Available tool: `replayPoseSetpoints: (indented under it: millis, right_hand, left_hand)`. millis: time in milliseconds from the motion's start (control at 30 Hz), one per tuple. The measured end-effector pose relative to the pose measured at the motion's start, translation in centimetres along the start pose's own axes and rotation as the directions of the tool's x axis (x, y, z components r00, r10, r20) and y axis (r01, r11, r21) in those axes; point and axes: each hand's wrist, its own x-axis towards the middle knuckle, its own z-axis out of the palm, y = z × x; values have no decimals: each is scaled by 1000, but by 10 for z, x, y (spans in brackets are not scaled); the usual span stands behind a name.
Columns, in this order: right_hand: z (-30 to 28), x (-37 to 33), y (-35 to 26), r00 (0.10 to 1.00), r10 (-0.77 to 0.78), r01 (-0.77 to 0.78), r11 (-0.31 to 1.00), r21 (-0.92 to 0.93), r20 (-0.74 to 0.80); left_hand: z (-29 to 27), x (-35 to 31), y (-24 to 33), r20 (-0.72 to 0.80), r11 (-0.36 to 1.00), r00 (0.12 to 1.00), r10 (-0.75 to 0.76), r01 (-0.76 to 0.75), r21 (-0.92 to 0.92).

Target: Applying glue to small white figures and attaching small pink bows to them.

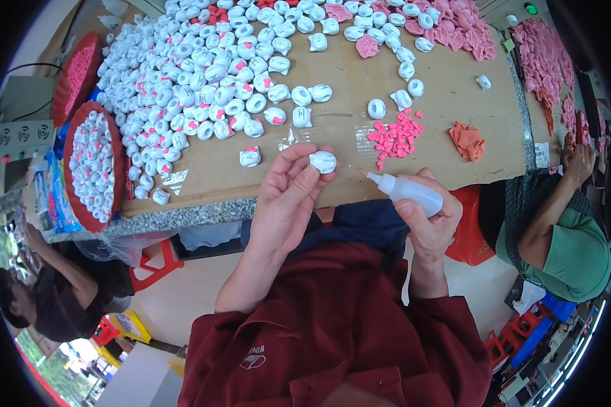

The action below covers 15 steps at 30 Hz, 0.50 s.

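Between the thumb and fingers of my left hand (288, 186) is a small white cat-head-shaped plastic piece (323, 161), held just above the table's near edge. My right hand (429, 214) is closed around a translucent squeeze bottle (414, 194). Its thin nozzle points left toward the white piece, with a gap between them. A pile of small pink bow-shaped pieces (395, 138) lies beyond the bottle. One white piece with a pink bow (250, 157) rests left of my left hand. Whether the held piece bears a bow I cannot tell.
Many white pieces (204, 74), some with pink bows, cover the table's left and back. Two red bowls stand at the left; the nearer one (119, 178) holds more white pieces. A crumpled orange cloth (467, 140) lies at right. People sit on both sides, one in a green top (570, 251).
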Motion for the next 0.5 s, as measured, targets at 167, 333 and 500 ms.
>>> replayPoseSetpoints:
  millis: [167, 333, 500]
  right_hand:
    - [15, 9, -1, 995, 9, 0, 996, 88, -103]
    - [34, 33, 9, 959, -281, 276, 911, -306, 28]
    - [52, 37, 19, 976, -212, 208, 870, -448, 43]
  left_hand:
    - [0, -6, 2, -3, 996, 999, 55, -54, 66]
    - [-6, -12, -1, -5, 987, 995, 100, -98, 126]
    - [-10, -15, -4, -26, 983, 995, 99, -93, 159]
